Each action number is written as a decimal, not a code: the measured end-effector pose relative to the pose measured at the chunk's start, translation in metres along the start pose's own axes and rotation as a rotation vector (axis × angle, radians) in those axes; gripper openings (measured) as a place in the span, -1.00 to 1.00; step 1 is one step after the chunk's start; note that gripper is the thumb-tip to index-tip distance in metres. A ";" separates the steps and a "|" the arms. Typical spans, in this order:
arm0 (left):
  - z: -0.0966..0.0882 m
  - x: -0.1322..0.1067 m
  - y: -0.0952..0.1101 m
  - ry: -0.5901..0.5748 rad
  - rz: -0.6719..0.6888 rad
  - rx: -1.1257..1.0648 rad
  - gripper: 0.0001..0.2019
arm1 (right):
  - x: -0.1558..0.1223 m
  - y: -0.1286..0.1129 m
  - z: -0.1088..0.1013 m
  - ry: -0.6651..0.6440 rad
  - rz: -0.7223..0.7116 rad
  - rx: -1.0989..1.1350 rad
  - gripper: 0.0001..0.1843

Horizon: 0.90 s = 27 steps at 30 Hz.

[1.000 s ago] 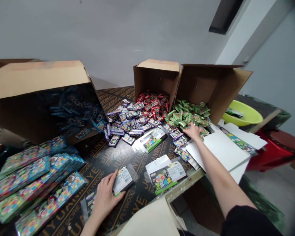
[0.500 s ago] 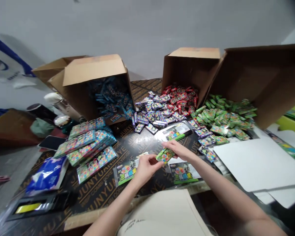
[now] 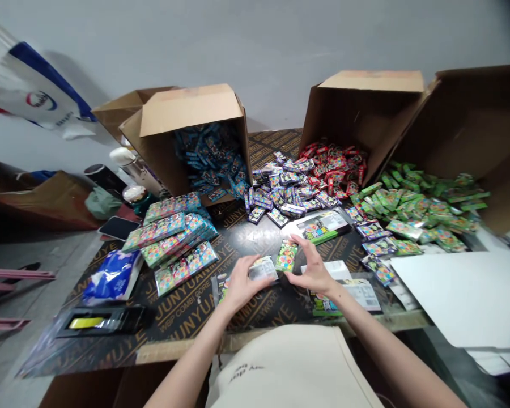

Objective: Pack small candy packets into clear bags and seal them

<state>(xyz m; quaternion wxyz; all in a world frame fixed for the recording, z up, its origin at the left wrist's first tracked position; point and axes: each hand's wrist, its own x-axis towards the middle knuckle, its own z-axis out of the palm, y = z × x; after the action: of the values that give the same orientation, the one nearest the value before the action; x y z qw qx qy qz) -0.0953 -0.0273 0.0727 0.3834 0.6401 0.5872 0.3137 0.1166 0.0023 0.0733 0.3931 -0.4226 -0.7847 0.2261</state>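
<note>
My right hand pinches a small green candy packet above the black plywood table. My left hand grips a clear plastic sleeve with a printed card just left of the packet. The two hands are close together at the table's near middle. More printed sleeves lie flat under and right of my right hand. Loose green packets, red packets and purple packets are heaped beyond.
Tipped cardboard boxes stand at the back: one with blue packets, one over the red heap, one over the green heap. Filled colourful packs are stacked at left, with a blue tissue pack. White sheets lie right.
My right hand left the green heap and brought a green packet to the middle. My left hand lifted a sleeve and met it. The view swung left.
</note>
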 end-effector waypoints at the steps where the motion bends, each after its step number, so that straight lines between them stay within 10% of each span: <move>1: -0.005 0.000 -0.009 0.014 0.075 0.180 -0.21 | -0.002 0.006 0.000 -0.018 -0.016 -0.022 -0.08; 5: -0.014 0.002 -0.039 -0.106 0.180 0.534 0.02 | -0.010 0.027 0.008 -0.116 -0.044 -0.108 -0.20; 14: -0.019 -0.007 -0.029 -0.123 0.244 0.297 0.04 | -0.004 0.016 -0.005 -0.370 0.069 0.408 -0.04; 20: 0.000 0.005 -0.005 0.329 0.089 -0.049 -0.17 | 0.033 -0.013 0.014 0.165 0.467 0.940 -0.13; 27: 0.044 0.005 0.011 0.374 -0.006 -0.620 -0.75 | 0.054 -0.041 0.035 0.569 0.697 0.994 -0.69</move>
<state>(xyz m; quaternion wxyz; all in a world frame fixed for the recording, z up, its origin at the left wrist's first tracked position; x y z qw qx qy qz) -0.0514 -0.0280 0.0597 0.4459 0.4234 0.5261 0.5874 0.0500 0.0245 0.1037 0.6366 -0.4633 -0.2704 0.5541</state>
